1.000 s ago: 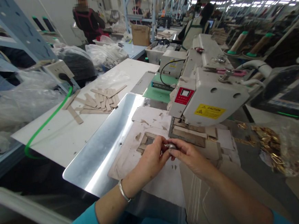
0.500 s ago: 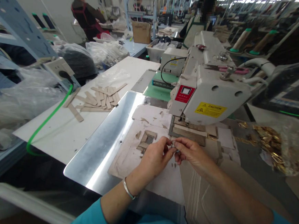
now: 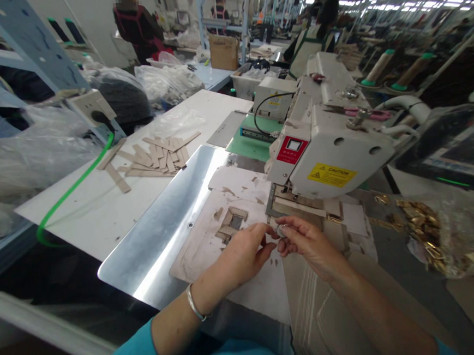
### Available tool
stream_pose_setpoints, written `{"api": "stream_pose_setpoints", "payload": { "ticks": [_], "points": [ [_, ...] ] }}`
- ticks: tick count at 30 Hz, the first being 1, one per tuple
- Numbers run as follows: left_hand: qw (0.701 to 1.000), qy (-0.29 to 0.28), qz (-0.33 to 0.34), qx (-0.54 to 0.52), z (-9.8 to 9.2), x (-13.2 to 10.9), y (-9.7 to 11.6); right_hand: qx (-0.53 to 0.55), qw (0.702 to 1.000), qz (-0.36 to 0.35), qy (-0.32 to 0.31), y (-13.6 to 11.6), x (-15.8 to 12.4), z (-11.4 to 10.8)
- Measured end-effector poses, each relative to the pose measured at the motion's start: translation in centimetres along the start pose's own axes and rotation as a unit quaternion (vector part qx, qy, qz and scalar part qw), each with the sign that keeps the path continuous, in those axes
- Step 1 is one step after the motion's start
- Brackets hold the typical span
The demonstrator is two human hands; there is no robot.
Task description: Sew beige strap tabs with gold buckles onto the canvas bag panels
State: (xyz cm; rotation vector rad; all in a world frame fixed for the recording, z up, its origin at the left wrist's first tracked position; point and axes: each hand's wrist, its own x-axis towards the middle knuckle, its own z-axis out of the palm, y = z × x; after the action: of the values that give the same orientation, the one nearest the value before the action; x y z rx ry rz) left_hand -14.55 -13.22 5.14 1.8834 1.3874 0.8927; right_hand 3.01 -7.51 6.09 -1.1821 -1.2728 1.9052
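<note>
My two hands meet fingertip to fingertip in front of the sewing machine [image 3: 319, 132], above the white template sheet [image 3: 203, 240]. The fingers of my right hand [image 3: 308, 246] are pinched together; something small and greyish shows at the thumb tip, too little to name. My left hand [image 3: 245, 256] has thumb and forefinger apart, close to the right fingertips, with nothing visible between them. Left of it, a square cut-out frame [image 3: 231, 224] is set in the sheet. Under the needle head lies a strip [image 3: 300, 206] in a metal clamp, with a gold buckle [image 3: 334, 219] at its end.
Loose beige strips [image 3: 159, 155] are heaped on the white table at the left. Stacked beige panels [image 3: 314, 319] lie below my right arm. Gold buckles [image 3: 423, 225] spill from a plastic bag on the right. A green cable [image 3: 71, 190] hangs over the table edge. Other people work farther back.
My left thumb and forefinger have parted and drawn slightly away from the right fingertips. My right hand stays pinched in nearly the same place. The view has shifted a little.
</note>
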Motion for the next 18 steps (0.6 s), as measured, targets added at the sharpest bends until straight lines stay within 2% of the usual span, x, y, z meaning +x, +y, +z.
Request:
{"api": "stream_pose_setpoints", "payload": {
  "ticks": [3, 8, 13, 18],
  "points": [
    [0.999, -0.004, 0.021, 0.039, -0.8, -0.1, 0.3, -0.005, 1.000, 0.002, 0.017, 0.0, 0.0, -0.2],
    [0.998, 0.034, 0.038, 0.038, -1.3, 0.3, 0.9, -0.012, 1.000, 0.011, 0.006, 0.2, -0.2, 0.2],
    [0.996, 0.061, 0.048, 0.047, -1.5, 0.9, 0.6, -0.020, 1.000, -0.003, -0.022, 0.4, -0.4, 0.3],
    [0.993, 0.079, 0.076, 0.051, -1.9, 1.2, 0.2, -0.068, 0.994, -0.021, -0.079, 0.3, -0.6, 0.2]
  ]
}}
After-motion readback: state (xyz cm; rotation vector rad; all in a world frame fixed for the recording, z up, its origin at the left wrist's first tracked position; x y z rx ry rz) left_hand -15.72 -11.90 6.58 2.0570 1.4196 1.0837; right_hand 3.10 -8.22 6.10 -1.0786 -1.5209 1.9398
